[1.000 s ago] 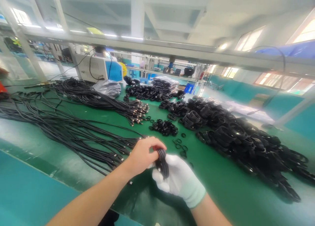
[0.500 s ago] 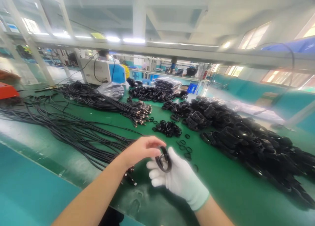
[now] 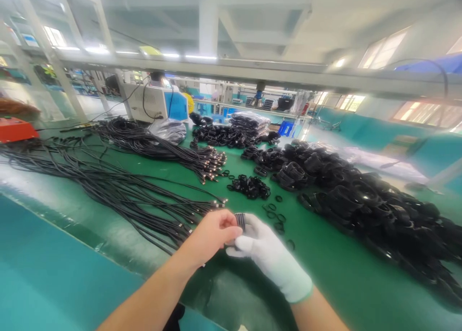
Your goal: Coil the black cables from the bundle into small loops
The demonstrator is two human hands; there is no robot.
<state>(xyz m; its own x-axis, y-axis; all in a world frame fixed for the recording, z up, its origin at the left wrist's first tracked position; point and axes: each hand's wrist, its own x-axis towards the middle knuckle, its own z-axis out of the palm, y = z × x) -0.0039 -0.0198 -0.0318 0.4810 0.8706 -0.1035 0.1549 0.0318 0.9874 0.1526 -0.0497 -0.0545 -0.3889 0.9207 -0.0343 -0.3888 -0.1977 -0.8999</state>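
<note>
A small black coiled cable (image 3: 240,221) is held between both hands above the green tabletop. My bare left hand (image 3: 219,230) pinches its left side with thumb and fingers. My right hand (image 3: 256,235), in a white glove, has its fingers closed round the other side and hides part of the coil. Just left of my left hand lie the plug ends of loose black cables (image 3: 169,201). Beyond my hands is a small heap of black rings (image 3: 250,186), with several single rings (image 3: 271,214) scattered nearer my right hand.
A large heap of black coiled cables (image 3: 346,196) covers the right side of the green table (image 3: 325,278). At the back left lie a bundle of straight cables (image 3: 162,150) and a white-and-blue machine (image 3: 159,105). A red box (image 3: 16,129) stands far left.
The coil has turned from showing its open loop to an edge-on view. My right fingers have closed round it, and my left fingers have moved in to pinch it. The view has shifted slightly.
</note>
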